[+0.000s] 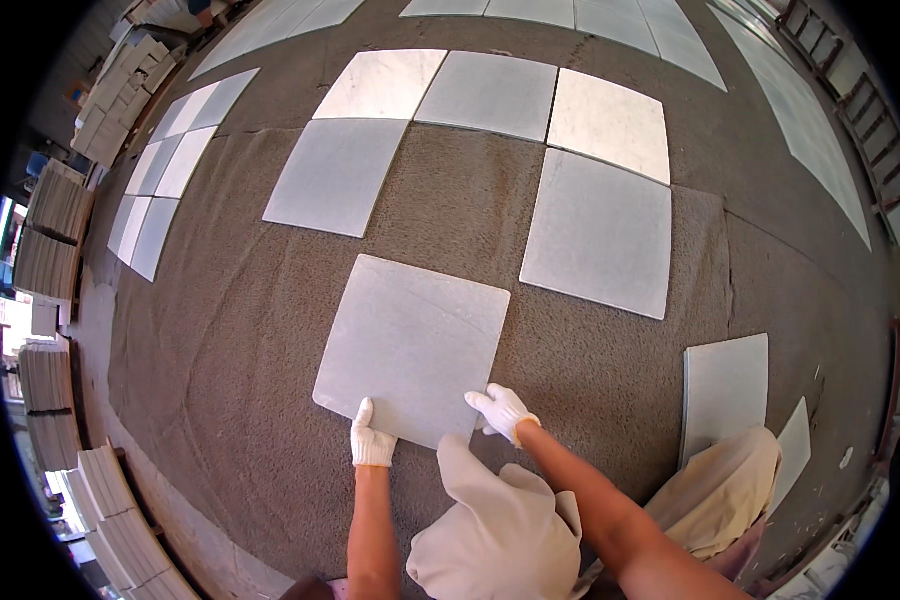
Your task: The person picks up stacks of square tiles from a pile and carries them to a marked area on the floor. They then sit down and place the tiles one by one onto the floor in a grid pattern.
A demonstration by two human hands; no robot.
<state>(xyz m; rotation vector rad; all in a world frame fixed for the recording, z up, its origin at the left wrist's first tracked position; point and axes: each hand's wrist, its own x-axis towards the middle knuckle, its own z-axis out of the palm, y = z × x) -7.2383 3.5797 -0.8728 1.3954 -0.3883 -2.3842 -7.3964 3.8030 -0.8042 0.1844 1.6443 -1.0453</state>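
A square pale grey stone tile (413, 345) is in front of me, tilted slightly, its near edge close to my knees. My left hand (372, 440), in a white knitted glove, grips the near edge with the thumb on top and the fingers hidden underneath. At the near right side my right hand (503, 411), gloved the same way, pinches the tile's edge. Beyond it lie a grey tile (332, 178) on the left and another grey tile (600, 232) on the right. Between these, further off, a row joins a white veined tile (383, 84), a grey tile (487, 94) and a white tile (610, 118).
A brown carpet-like mat (240, 350) covers the floor. Upright grey tiles (727, 392) stand by my right knee. A smaller laid-out group of tiles (173, 160) is at far left. Tile stacks (47, 392) line the left edge; metal racks (870, 130) stand at right.
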